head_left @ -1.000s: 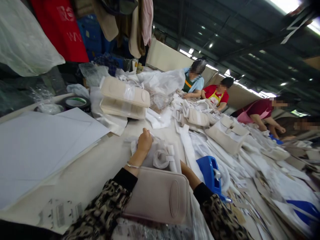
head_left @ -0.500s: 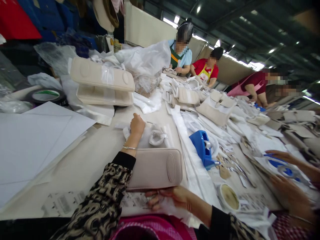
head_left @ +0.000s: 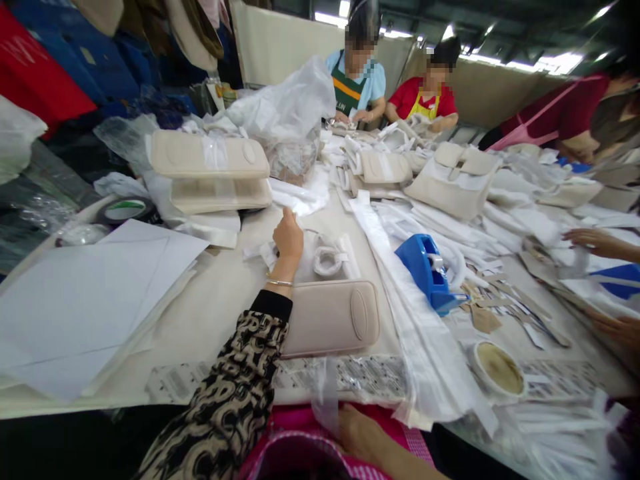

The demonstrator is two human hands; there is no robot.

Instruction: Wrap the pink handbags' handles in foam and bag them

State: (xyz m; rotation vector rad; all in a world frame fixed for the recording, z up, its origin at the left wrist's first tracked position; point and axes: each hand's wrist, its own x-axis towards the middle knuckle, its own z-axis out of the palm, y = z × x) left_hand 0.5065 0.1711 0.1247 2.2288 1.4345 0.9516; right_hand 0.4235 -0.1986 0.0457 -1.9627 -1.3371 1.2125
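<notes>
A flat beige bag point(head_left: 330, 317) with rounded corners and an oval stitched patch lies in front of me on the table. White-wrapped straps, one in a ring point(head_left: 329, 260), lie just beyond it. My left hand point(head_left: 289, 239) is closed in a fist beside the ring, over a white-wrapped piece; what its fingers grip is hidden. Low at the table's front edge, my right hand point(head_left: 359, 427) is closed on a translucent plastic strip point(head_left: 326, 390), which hangs from the near side of the bag. Its fingertips are mostly hidden.
A blue tape dispenser point(head_left: 425, 273) stands to the right beside long white strips point(head_left: 400, 307). Further right are a round tub point(head_left: 499, 368) and a co-worker's hands point(head_left: 600, 243). White sheets point(head_left: 95, 293), a black tape roll point(head_left: 125, 210) and taped beige bags point(head_left: 210, 155) are at left.
My right hand has drawn back from the bag's near edge, over the table edge towards my body, with the plastic strip. The left fist stays beside the wrapped ring. The view has shifted.
</notes>
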